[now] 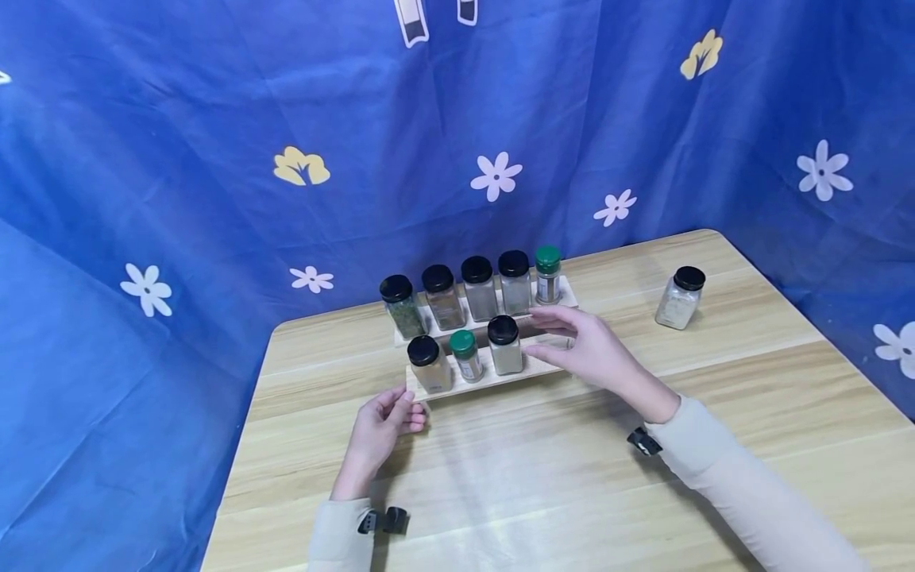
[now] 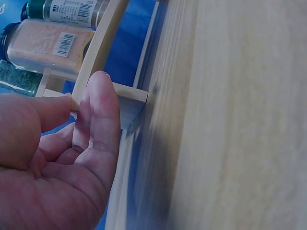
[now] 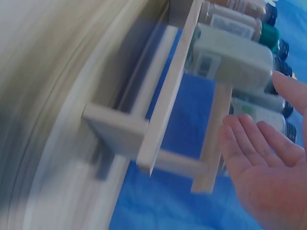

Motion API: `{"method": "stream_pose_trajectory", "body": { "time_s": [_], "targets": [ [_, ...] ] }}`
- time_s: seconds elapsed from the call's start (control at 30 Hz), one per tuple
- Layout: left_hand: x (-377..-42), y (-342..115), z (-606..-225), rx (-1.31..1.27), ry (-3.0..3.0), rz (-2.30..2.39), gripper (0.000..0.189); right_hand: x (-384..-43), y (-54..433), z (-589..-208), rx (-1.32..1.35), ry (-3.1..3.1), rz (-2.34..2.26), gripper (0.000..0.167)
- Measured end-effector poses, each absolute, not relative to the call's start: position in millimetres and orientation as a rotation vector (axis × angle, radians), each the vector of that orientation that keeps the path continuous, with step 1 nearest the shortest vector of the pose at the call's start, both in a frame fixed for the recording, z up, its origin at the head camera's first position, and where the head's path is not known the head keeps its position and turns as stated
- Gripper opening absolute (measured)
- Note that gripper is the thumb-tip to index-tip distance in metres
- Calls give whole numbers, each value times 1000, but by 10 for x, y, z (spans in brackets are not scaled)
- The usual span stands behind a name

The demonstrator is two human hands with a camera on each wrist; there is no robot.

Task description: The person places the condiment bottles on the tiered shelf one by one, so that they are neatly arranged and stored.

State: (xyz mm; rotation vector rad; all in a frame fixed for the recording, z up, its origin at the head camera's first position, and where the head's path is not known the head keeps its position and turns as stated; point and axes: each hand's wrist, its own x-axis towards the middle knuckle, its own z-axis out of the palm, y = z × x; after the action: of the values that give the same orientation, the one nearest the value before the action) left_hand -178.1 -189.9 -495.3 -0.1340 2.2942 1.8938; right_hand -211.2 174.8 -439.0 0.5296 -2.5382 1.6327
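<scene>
A two-tier wooden spice rack [image 1: 489,384] holds jars on both steps. My left hand [image 1: 386,421] pinches the left end of its front step, with the thumb [image 2: 55,108] on one side and fingers on the other. On the front step stand a tan spice jar [image 1: 431,367], a small green-capped shaker [image 1: 468,359] and a black-lidded jar of pale powder [image 1: 507,353]. Just right of that pale jar, my right hand [image 1: 582,345] hovers over the step with fingers extended, thumb apart and nothing in its grasp.
Along the back step are several black-lidded jars [image 1: 444,303] and a green-capped shaker [image 1: 548,278] at the right end. Another black-lidded jar [image 1: 680,300] stands alone on the wooden table [image 1: 500,477] at right. Blue patterned cloth [image 1: 400,159] hangs right behind the table.
</scene>
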Motion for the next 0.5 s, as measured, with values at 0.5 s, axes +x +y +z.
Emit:
{"method": "stream_pose_trajectory", "body": {
  "time_s": [0.5],
  "targets": [
    [-1768,-1898,-4942,-131,2324,1876,39,-2091,2460,-4417,360,-2492,1512,57]
  ]
}}
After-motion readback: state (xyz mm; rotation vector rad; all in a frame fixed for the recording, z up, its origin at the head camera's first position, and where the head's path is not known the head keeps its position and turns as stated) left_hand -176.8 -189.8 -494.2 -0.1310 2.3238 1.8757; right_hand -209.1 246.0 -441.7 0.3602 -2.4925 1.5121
